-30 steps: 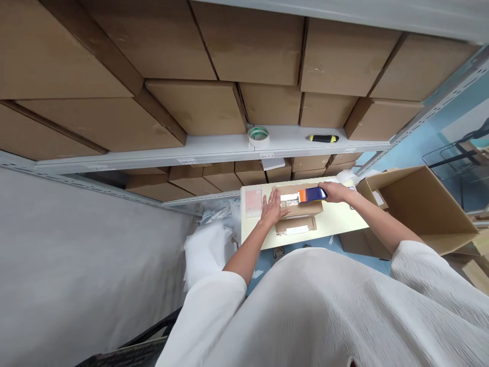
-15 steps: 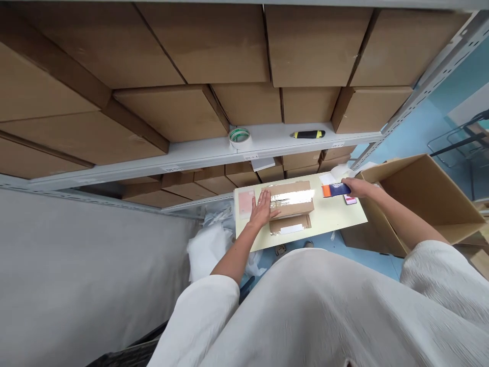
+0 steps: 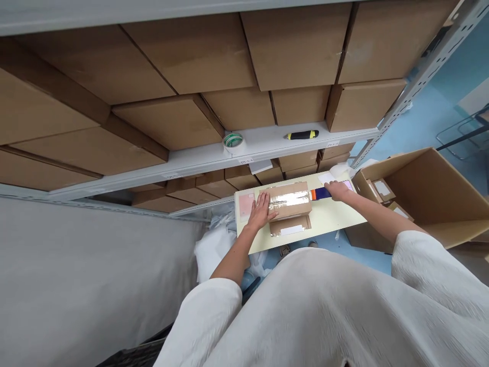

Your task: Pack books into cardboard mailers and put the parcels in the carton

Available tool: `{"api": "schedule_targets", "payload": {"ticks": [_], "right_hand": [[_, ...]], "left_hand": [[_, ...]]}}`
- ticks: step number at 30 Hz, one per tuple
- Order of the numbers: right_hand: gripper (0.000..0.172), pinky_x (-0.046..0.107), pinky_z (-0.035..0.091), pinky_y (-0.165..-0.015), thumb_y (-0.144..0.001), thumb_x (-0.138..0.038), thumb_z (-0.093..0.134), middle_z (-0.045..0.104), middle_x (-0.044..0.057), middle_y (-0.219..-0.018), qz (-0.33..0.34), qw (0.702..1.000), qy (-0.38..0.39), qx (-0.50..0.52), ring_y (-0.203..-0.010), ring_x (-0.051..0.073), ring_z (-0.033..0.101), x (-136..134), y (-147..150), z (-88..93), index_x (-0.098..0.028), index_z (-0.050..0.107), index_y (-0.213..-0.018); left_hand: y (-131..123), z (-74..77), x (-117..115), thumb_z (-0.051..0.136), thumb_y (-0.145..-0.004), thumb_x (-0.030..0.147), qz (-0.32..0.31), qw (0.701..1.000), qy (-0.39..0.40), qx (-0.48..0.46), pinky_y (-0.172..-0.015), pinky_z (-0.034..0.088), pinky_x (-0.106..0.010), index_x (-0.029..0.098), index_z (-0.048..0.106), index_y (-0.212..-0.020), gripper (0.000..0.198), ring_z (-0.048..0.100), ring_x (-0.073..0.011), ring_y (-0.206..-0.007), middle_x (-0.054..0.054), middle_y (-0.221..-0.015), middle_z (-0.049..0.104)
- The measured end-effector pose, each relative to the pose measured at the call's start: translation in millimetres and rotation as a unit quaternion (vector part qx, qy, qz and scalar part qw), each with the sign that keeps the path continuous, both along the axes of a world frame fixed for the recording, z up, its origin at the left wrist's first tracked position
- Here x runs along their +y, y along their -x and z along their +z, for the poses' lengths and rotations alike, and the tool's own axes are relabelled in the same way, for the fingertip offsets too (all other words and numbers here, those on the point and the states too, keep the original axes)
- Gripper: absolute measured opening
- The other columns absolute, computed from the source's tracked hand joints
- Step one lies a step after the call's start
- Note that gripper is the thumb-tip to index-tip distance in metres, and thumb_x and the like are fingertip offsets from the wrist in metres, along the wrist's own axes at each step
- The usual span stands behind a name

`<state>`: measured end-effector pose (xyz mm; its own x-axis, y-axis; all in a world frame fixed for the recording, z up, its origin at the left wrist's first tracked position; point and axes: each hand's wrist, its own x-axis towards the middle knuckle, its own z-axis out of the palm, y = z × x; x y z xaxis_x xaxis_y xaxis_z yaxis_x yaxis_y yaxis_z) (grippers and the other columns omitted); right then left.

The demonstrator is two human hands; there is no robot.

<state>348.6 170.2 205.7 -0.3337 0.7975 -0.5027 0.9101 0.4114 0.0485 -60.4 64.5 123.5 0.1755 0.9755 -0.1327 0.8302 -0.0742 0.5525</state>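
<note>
My left hand [image 3: 260, 210] lies flat on the left end of a cardboard box [image 3: 290, 200] with shiny clear tape along its top, fingers stretched out. In my right hand [image 3: 338, 190] is a flat navy-blue and orange packet [image 3: 321, 193]. Its orange end points left and meets the right end of the box; whether it goes inside, I cannot tell. Along the box's near side is a lower piece of cardboard [image 3: 275, 227] bearing a white label. Box and hands are over a pale yellow board [image 3: 331, 219]. A phone with a pink screen [image 3: 348, 185] lies beyond my right hand.
A grey shelf [image 3: 267, 136] packed with cardboard boxes [image 3: 214, 51] faces me, with a roll of tape [image 3: 233, 141] and a yellow-black utility knife [image 3: 302, 135] on its edge. At right stands a large open carton [image 3: 451, 188] with small boxes inside. White wrapping [image 3: 214, 250] lies at left.
My right hand has moved left with the packet, bringing its orange end up to the box. My left hand stays on the box. The view has shifted slightly, showing more inside the carton.
</note>
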Motion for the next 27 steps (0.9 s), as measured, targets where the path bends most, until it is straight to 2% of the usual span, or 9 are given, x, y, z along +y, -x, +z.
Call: {"api": "schedule_targets", "payload": {"ticks": [4,8,12,15,18,20,22,24,27], "right_hand": [[0.063,0.053,0.058,-0.094,-0.079,-0.008,0.081,0.068,0.029,-0.134,-0.006,0.999,-0.025,-0.024,-0.125,0.043,0.064,-5,34,-0.2,-0.015,0.061,-0.138],[0.06,0.065,0.059,-0.089,-0.08,-0.018,0.082,0.067,0.032,-0.133,-0.019,0.997,-0.057,-0.049,-0.123,0.048,0.063,-14,54,-3.8,-0.014,0.063,-0.137],[0.061,0.072,0.059,-0.084,-0.082,-0.029,0.082,0.069,0.033,-0.127,-0.022,0.995,-0.085,-0.044,-0.118,0.05,0.063,-27,66,-17.2,-0.014,0.063,-0.138],[0.059,0.072,0.059,-0.084,-0.081,-0.027,0.083,0.069,0.035,-0.127,-0.026,0.996,-0.077,-0.048,-0.119,0.051,0.064,-34,71,-29.2,-0.012,0.065,-0.135],[0.064,0.063,0.062,-0.086,-0.08,-0.031,0.088,0.07,0.033,-0.128,-0.064,0.996,-0.038,-0.049,-0.121,0.048,0.067,-33,60,-37.6,-0.012,0.063,-0.136],[0.067,0.054,0.062,-0.091,-0.085,-0.045,0.088,0.072,0.029,-0.128,-0.121,0.992,-0.013,-0.032,-0.122,0.042,0.07,-30,43,-41.8,-0.014,0.06,-0.138],[0.07,0.048,0.06,-0.094,-0.093,-0.063,0.077,0.072,0.028,-0.126,-0.192,0.981,0.006,-0.012,-0.12,0.038,0.072,-28,23,-46.9,-0.014,0.058,-0.14],[0.075,0.046,0.059,-0.094,-0.101,-0.074,0.059,0.072,0.031,-0.125,-0.252,0.968,0.003,0.007,-0.119,0.039,0.073,-28,6,-54.2,-0.01,0.058,-0.14],[0.069,0.045,0.059,-0.092,-0.109,-0.066,0.041,0.07,0.034,-0.125,-0.295,0.955,-0.013,0.015,-0.121,0.04,0.072,-35,-8,-69.2,-0.006,0.057,-0.141]], "left_hand": [[-1,-0.8,-1,0.065,-0.096,0.072,-0.019,1.0,-0.007,-0.002,-0.139,0.015,-0.056,0.02,0.03,-0.176,0.101,0.01,-0.0386,-0.174,-0.021,-0.184,0.021],[-3,-1.5,-1,0.06,-0.098,0.073,-0.031,0.999,0.0,0.026,-0.139,0.012,-0.057,0.017,0.027,-0.177,0.102,0.006,-0.0383,-0.174,-0.021,-0.185,0.017],[-6,-4.4,-1,0.058,-0.099,0.074,-0.031,0.999,-0.007,0.028,-0.14,0.007,-0.058,0.017,0.026,-0.178,0.103,0.005,-0.0377,-0.174,-0.019,-0.186,0.017],[-7,-6.8,-1,0.057,-0.099,0.074,-0.03,0.999,-0.014,0.03,-0.139,0.004,-0.06,0.017,0.026,-0.178,0.103,0.006,-0.0379,-0.174,-0.02,-0.185,0.018],[-8,-8.1,-1,0.057,-0.099,0.073,-0.028,0.999,-0.013,0.038,-0.139,0.0,-0.061,0.017,0.025,-0.178,0.102,0.007,-0.0381,-0.174,-0.02,-0.185,0.019],[-8,-8.3,-1,0.056,-0.1,0.072,-0.027,0.999,-0.01,0.038,-0.139,-0.002,-0.061,0.016,0.024,-0.178,0.102,0.005,-0.0378,-0.174,-0.02,-0.186,0.016],[-8,-8.3,-1,0.056,-0.099,0.073,-0.025,0.999,-0.006,0.035,-0.139,-0.002,-0.061,0.016,0.024,-0.178,0.103,0.004,-0.0374,-0.174,-0.019,-0.186,0.014],[-8,-8.3,-2,0.056,-0.098,0.075,-0.023,0.999,-0.003,0.027,-0.139,-0.002,-0.06,0.017,0.024,-0.178,0.104,0.003,-0.0373,-0.174,-0.018,-0.186,0.014],[-7,-8.0,-2,0.058,-0.097,0.075,-0.023,1.0,-0.001,0.019,-0.139,-0.002,-0.06,0.018,0.025,-0.178,0.105,0.003,-0.0381,-0.174,-0.018,-0.186,0.015]]}}
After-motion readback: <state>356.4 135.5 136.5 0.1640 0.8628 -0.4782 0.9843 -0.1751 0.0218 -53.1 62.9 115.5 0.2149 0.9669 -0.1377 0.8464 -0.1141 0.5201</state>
